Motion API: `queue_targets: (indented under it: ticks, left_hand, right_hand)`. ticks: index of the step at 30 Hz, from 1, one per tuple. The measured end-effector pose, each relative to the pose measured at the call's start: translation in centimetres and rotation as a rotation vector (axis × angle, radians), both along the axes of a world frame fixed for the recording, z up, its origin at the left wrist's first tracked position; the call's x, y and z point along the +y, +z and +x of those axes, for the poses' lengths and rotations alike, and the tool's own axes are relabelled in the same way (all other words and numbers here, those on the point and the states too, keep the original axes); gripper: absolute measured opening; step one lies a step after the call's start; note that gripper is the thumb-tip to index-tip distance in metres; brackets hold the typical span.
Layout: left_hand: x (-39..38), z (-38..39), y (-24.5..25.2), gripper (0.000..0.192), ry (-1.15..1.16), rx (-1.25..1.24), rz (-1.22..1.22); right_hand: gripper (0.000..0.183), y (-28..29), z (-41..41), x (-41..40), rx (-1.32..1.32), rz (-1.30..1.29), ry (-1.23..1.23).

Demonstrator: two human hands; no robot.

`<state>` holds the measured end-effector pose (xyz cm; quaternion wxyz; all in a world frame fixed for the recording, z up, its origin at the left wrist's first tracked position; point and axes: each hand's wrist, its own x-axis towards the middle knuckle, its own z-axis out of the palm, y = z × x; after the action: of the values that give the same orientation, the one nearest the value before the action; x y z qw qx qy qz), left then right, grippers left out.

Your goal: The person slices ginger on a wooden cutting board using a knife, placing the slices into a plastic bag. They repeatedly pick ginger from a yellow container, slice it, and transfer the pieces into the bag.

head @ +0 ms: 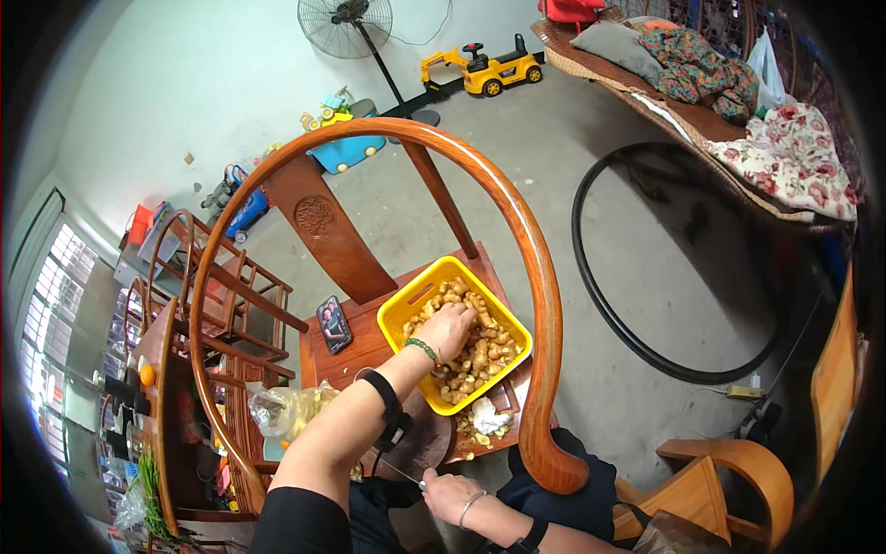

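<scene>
A yellow plastic basket [387, 315] full of ginger roots [484, 353] rests on the seat of a wooden armchair [547, 291]. My left hand [450, 332], with a green bead bracelet at the wrist, reaches into the basket on top of the ginger. Its fingertips are hidden, so a grip on a root cannot be made out. Below the basket my right hand [453, 497] holds a knife [405, 474], its thin blade pointing up and left. Partly behind my left forearm lie a round dark board [432, 433] and a clear plastic bag [277, 408] with pale yellow pieces.
A smartphone [334, 324] lies on the seat, left of the basket. Crumpled white tissue [490, 417] and ginger scraps [477, 438] are at the seat's front edge. The chair's curved armrest rings the work area. A black hose loop [588, 270] lies on the floor at right.
</scene>
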<state>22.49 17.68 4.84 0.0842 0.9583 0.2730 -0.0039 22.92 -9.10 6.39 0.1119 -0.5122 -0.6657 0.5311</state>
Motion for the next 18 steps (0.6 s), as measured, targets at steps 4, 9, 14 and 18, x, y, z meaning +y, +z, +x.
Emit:
queue_targets:
  ticks: [4, 9, 14, 18]
  left_hand:
    - [-1.2, 2.5, -0.8, 0.037, -0.073, -0.099, 0.053]
    - [-1.3, 2.8, -1.6, 0.025, 0.003, 0.013, 0.095]
    - [-2.0, 1.0, 0.7, 0.026, -0.023, -0.177, 0.193]
    - [-4.3, -2.4, 6.9, 0.044, -0.018, -0.341, 0.151]
  right_hand:
    - [0.023, 0.7, -0.2, 0.4, -0.003, -0.056, 0.044]
    - [0.024, 1.1, -0.9, 0.3, -0.004, -0.074, 0.085]
    - [0.024, 0.7, -0.9, 0.1, -0.058, -0.025, 0.040]
    - [0.025, 0.3, -0.6, 0.2, -0.088, -0.003, -0.055]
